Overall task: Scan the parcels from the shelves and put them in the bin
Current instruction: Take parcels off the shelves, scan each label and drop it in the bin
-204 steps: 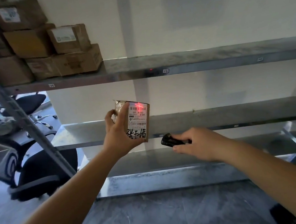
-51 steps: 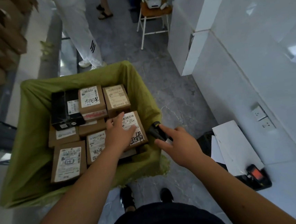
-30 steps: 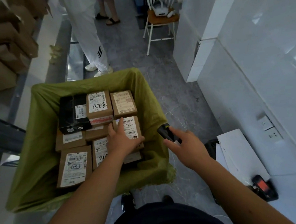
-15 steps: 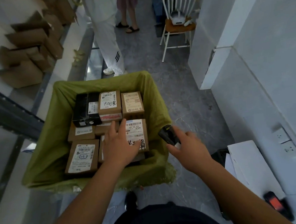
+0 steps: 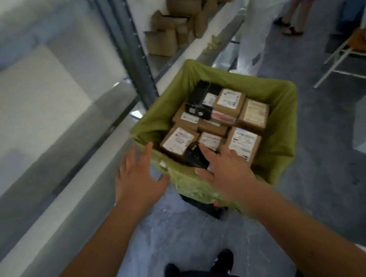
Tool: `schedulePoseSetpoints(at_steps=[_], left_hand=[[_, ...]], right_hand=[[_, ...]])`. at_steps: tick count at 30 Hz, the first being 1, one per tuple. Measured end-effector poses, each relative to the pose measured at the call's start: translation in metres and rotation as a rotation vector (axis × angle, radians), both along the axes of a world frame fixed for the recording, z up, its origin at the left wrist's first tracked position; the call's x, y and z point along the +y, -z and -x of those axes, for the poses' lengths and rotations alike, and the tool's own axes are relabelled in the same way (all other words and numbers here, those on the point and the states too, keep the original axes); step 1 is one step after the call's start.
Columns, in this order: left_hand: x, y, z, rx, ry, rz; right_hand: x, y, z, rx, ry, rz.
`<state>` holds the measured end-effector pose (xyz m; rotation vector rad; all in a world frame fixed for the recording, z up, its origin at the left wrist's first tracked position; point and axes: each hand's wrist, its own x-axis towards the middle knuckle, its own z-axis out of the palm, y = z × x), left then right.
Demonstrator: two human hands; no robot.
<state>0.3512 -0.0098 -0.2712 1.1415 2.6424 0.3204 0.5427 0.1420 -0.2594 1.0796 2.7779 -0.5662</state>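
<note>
1. Head view: bin (image 5: 286, 128) lined with a green bag stands on the grey floor (image 5: 186, 234), just beside the upright post (image 5: 123, 41) of the metal shelves (image 5: 46, 165) at the left.
2. Parcels in the bin: about seven brown cardboard parcels (image 5: 230, 102) with white labels can be counted on top, plus one black box (image 5: 198, 101) at the far left corner; more may lie hidden beneath.
3. Nearest parcels: one labelled parcel (image 5: 179, 142) lies at the near left of the stack, one smaller parcel (image 5: 211, 139) in the middle, and one larger labelled parcel (image 5: 244, 142) at the near right.
4. Hands, two in all: the left hand (image 5: 136, 178) is spread wide with straight fingers, holding nothing, at the bin's near left corner; whether it touches the bag is unclear.
5. The right hand (image 5: 223, 170) hangs over the bin's near rim and grips one black barcode scanner (image 5: 195, 156), its index finger stretched along the top.
6. Shelf further back: a cluster of brown cardboard boxes (image 5: 176, 29), too blurred to count exactly.
7. Background: two other people's legs, one in white trousers (image 5: 255, 19), one in sandals (image 5: 292, 30), and one white-legged chair (image 5: 352, 52) at the right.
8. Bottom edge: two dark shoes (image 5: 222, 259) of the wearer.
</note>
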Motion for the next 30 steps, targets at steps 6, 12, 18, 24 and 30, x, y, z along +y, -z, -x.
schedulePoseSetpoints(at_steps=[6, 12, 18, 24, 30], left_hand=[[-0.134, -0.022, 0.035, 0.094, -0.303, -0.023], [-0.302, -0.043, 0.053, 0.125, -0.595, 0.022], [-0.464, -0.069, 0.042, 0.180, -0.872, -0.011], [-0.599, -0.091, 0.002, 0.235, -1.129, -0.094], [-0.698, -0.141, -0.034, 0.343, -1.313, -0.182]], right_hand=[[-0.078, -0.017, 0.105, 0.023, -0.379, -0.089], [-0.217, -0.035, 0.186, 0.105, -0.654, -0.030], [-0.368, -0.073, 0.239, 0.188, -0.940, 0.018], [-0.508, -0.116, 0.261, 0.285, -1.162, 0.090], [-0.620, -0.171, 0.271, 0.409, -1.376, 0.136]])
